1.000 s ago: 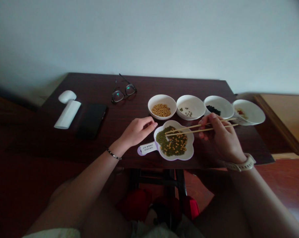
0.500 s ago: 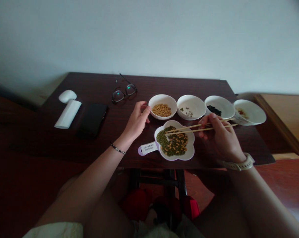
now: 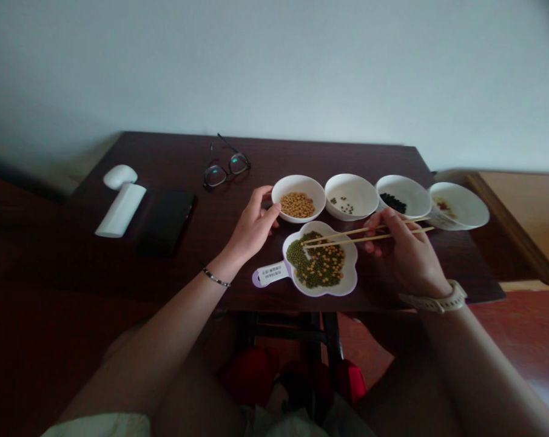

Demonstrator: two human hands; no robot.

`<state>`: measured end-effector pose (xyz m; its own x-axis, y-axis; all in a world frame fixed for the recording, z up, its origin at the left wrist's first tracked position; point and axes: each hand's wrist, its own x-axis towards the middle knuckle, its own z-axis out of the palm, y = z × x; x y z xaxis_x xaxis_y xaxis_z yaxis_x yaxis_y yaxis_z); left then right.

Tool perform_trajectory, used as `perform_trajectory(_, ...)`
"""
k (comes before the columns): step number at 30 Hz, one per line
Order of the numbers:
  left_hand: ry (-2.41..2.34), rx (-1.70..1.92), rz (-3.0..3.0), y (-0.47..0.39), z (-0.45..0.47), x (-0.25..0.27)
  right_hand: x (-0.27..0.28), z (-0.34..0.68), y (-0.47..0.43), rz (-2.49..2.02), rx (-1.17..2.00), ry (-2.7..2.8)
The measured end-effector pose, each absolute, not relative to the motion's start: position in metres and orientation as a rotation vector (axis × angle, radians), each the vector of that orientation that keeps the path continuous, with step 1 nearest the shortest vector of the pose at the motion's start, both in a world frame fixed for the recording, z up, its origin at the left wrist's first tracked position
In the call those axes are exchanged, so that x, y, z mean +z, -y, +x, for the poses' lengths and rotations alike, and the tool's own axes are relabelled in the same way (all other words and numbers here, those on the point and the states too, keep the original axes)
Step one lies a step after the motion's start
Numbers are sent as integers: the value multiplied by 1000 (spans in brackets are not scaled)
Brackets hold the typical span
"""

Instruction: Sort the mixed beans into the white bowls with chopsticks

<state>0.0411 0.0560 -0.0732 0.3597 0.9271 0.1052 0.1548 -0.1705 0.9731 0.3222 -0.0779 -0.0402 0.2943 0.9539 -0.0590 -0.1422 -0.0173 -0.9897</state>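
Note:
My left hand [image 3: 252, 227] holds the side of a white bowl [image 3: 298, 182], thumb at its rim and fingers partly hidden behind the thumb. Yellow soybeans [image 3: 296, 205] lie in that bowl. In my right hand [image 3: 408, 252] is a pair of wooden chopsticks [image 3: 344, 235], pointing left. Their tips reach into a white flower-shaped dish [image 3: 350, 278] with a labelled lilac handle [image 3: 271, 275]. Green mung beans [image 3: 296, 252] and soybeans are mixed in this dish. Whether the tips pinch a bean is too small to tell.
Right of the soybean bowl stand a bowl with a few mung beans [image 3: 352, 185], one with black beans [image 3: 404, 185] and one with reddish bits [image 3: 465, 203]. Glasses [image 3: 229, 174], a black flat device [image 3: 167, 221] and a white handheld object [image 3: 122, 209] occupy the table's left.
My left hand has come up against the soybean bowl, its thumb now at the rim. The chopsticks stay in the flower-shaped dish, almost unmoved.

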Motion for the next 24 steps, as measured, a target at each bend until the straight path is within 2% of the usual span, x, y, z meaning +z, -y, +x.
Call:
perform_trajectory(12, -1180, 1028, 1610, -47, 38, -72, -45, 315, 76, -1240, 1074, 867)
perform_trajectory(24, -931, 728, 2133, -33, 29, -57, -41, 321, 75, -1274, 1046, 883)
